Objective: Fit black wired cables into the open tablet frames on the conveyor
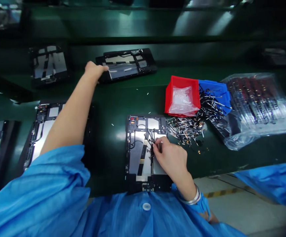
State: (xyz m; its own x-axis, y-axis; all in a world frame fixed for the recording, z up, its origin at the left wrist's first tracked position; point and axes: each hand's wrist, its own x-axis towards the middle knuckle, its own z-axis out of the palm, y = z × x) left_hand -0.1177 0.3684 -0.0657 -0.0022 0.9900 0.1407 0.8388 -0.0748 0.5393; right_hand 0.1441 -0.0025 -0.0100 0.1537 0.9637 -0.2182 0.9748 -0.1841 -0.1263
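Note:
My right hand (pixel 171 158) pinches thin black cables over an open tablet housing (pixel 143 148), which lies flat on the dark green bench (pixel 113 112) with its metal plates and foil strips showing. Beside that hand spreads a heap of small cables with metal ends (pixel 184 130). My left hand (pixel 94 70) is stretched far forward, its fingers on the near edge of a second black tablet housing (pixel 126 64). Its thumb and fingertips are partly hidden. A blue gown sleeve (pixel 59 174) covers my left upper arm.
A red bin (pixel 182 95) holding clear plastic stands next to a blue bin (pixel 217 92), with cables spilling over it. A clear bag of dark parts (pixel 256 105) lies at right. More tablet housings (pixel 45 128) lie at left and far left. A blue sleeve (pixel 268 181) of another person shows at right, beyond the bench edge.

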